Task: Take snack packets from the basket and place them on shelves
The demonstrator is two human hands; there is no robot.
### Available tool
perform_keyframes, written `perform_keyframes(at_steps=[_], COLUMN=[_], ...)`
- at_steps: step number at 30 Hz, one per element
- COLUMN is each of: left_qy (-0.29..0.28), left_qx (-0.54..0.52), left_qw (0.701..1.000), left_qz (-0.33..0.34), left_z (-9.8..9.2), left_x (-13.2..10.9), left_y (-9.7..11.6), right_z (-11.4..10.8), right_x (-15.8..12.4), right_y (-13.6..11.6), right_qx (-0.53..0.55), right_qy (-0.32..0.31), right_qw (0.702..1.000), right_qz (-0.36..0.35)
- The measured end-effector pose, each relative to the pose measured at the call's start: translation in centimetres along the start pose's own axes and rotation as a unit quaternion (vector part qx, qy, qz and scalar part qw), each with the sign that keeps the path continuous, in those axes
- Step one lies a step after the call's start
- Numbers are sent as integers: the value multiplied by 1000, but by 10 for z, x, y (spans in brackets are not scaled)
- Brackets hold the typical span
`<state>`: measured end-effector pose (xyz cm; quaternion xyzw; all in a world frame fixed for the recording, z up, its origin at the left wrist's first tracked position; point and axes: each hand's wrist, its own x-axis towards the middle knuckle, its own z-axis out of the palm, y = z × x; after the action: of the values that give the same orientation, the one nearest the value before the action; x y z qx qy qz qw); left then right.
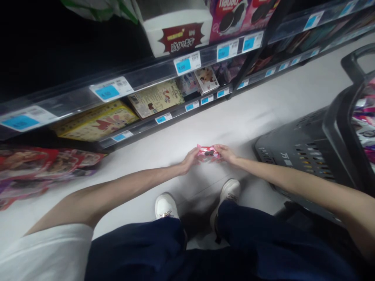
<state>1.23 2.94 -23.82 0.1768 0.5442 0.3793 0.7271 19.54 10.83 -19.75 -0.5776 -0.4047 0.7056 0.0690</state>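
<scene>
A small pink snack packet (208, 153) with a dark biscuit printed on it is held between both of my hands, low over the pale floor in front of my feet. My left hand (190, 159) grips its left end with closed fingers. My right hand (225, 153) pinches its right end. Both arms reach forward and down from a crouch.
Store shelves (152, 74) with blue price tags run along the left and top, holding boxed and bagged snacks. A dark shopping basket (307, 156) on a trolley stands at the right, with packets inside at the far right. My white shoes (166, 206) stand on the floor.
</scene>
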Motion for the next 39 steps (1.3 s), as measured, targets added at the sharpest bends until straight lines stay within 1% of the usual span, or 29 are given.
perform_keyframes(at_steps=[6, 10, 14, 18, 20, 24, 29, 34, 39], left_qy=[-15, -19, -9, -28, -28, -40, -52, -44, -41], left_qx=[9, -1, -15, 5, 11, -5, 0, 25, 23], left_qw=[1000, 1000, 999, 998, 998, 998, 998, 999, 999], left_qz=[0, 14, 33, 47, 50, 39, 22, 14, 18], left_z=[-1, 1, 3, 5, 6, 8, 6, 2, 2], left_x=[2, 2, 0, -2, -2, -3, -4, -3, -2], left_y=[0, 1, 9, 17, 19, 20, 23, 21, 21], right_z=[-1, -3, -7, -9, -11, -12, -13, -12, -12], right_x=[1, 3, 6, 8, 9, 11, 7, 3, 3], right_y=[-1, 0, 3, 7, 9, 8, -2, -7, -6], right_qx=[5, 14, 26, 26, 26, 31, 32, 29, 32], right_qy=[12, 26, 36, 38, 47, 76, 98, 98, 95], right_qw=[1000, 1000, 999, 999, 998, 997, 995, 994, 995], right_qz=[-4, -8, -6, 8, 13, 16, 19, 28, 27])
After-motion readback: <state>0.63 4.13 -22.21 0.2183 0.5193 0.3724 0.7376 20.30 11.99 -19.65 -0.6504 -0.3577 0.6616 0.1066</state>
